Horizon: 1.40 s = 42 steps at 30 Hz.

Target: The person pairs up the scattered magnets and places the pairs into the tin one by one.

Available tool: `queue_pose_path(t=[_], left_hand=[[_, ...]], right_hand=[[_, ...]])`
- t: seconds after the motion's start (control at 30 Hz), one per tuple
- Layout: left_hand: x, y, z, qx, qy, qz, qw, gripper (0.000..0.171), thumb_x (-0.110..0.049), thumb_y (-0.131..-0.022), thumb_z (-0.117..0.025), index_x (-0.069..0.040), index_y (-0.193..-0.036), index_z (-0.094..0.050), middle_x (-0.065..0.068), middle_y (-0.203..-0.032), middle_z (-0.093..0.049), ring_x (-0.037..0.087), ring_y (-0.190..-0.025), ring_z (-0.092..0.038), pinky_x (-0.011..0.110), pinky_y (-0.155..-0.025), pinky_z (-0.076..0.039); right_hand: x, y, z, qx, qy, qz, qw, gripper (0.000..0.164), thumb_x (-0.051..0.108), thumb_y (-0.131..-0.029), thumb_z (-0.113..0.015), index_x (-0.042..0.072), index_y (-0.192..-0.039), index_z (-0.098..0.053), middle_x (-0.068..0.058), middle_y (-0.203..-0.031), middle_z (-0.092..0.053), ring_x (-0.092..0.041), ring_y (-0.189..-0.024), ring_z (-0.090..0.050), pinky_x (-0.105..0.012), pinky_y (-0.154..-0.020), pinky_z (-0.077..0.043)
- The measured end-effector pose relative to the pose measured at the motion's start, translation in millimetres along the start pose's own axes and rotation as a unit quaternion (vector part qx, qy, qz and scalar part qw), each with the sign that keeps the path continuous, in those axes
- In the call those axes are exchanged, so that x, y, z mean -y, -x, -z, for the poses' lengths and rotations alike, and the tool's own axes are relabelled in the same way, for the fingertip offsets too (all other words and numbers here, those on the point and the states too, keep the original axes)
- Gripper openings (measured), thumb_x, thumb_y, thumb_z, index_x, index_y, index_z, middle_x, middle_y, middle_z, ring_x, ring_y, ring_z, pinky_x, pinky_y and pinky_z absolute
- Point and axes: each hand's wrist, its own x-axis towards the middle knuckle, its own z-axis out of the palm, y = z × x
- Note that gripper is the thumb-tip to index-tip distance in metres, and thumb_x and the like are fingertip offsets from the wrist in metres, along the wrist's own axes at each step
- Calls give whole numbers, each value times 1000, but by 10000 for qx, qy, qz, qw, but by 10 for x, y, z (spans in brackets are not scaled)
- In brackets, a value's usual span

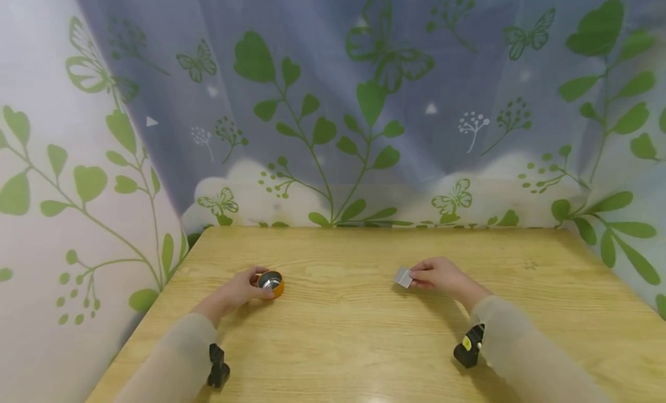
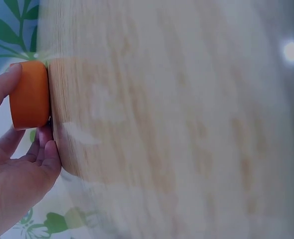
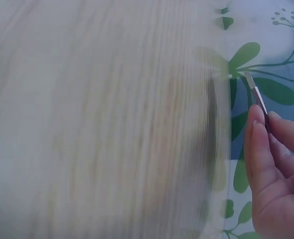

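At the left of the tabletop my left hand [image 1: 240, 288] holds a small round orange cup-like container [image 1: 278, 285], its metallic inside facing up. From the side, in the left wrist view, the orange container [image 2: 31, 94] stands on the table surface, with the thumb and fingers around its outer wall. Across the table, my right hand [image 1: 439, 277] pinches a small flat grey square piece [image 1: 403, 277] with a pale line across it. The right wrist view shows that grey piece [image 3: 256, 93] edge-on, thin and raised off the tabletop, between thumb and fingertips.
A light wooden table [image 1: 343, 339] spans the area beneath both hands. Behind it hangs a curtain [image 1: 322, 102] printed with green leaves and butterflies, which also runs along the sides. Black wrist cameras are strapped at both sleeves.
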Motion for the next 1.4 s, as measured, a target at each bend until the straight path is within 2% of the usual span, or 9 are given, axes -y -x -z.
queue_pose_path(t=[0.27,0.5,0.6,0.73,0.9,1.23,1.4], left_hand=[[12,6,26,-30,-68,22,10000,70,-19,-80,-75,3,-135,-38,25,-125,-47,35,-113,-47,49,-97,-35],[68,11,54,-57,61,152,9999,67,-19,-78,-77,-1,-132,-42,19,-119,-53,30,-109,-50,47,-96,-36],[59,1,63,19,85,61,9999,66,-19,-79,-76,0,-132,-41,20,-119,-53,30,-109,-50,48,-96,-35],[40,-6,69,54,91,13,9999,66,-18,-80,-75,2,-132,-40,22,-121,-51,31,-109,-50,47,-96,-36],[19,0,55,74,26,51,10000,67,-18,-80,-75,2,-133,-39,22,-121,-50,30,-109,-49,46,-95,-37],[3,-10,33,99,-16,58,9999,68,-19,-81,-75,3,-134,-38,23,-123,-48,32,-111,-48,47,-95,-37],[-16,10,9,102,-49,66,9999,67,-18,-80,-75,3,-133,-39,22,-122,-49,31,-110,-49,47,-95,-37]], right_hand=[[124,-58,-113,52,-210,3,9998,29,5,-94,-53,-18,-113,-54,-14,-96,-65,-12,-79,-62,-27,-73,-52],[132,-164,-252,95,-403,-82,9991,29,5,-94,-54,-17,-113,-55,-14,-95,-65,-10,-76,-62,-24,-70,-52],[150,-197,-302,83,-519,-51,9986,27,4,-94,-54,-17,-112,-56,-14,-95,-64,-9,-76,-62,-23,-70,-52],[201,-232,-368,197,-708,57,9973,27,2,-94,-53,-17,-112,-55,-20,-100,-63,-11,-79,-62,-26,-74,-52],[282,-255,-449,279,-679,75,9973,26,2,-94,-53,-17,-112,-54,-24,-106,-61,-16,-84,-63,-33,-80,-51],[352,-388,-646,344,-796,51,9962,28,3,-94,-53,-16,-115,-55,-22,-104,-62,-13,-81,-63,-32,-80,-51],[398,-426,-759,396,-876,22,9954,27,3,-94,-53,-15,-114,-56,-21,-104,-63,-17,-85,-64,-33,-81,-51]])
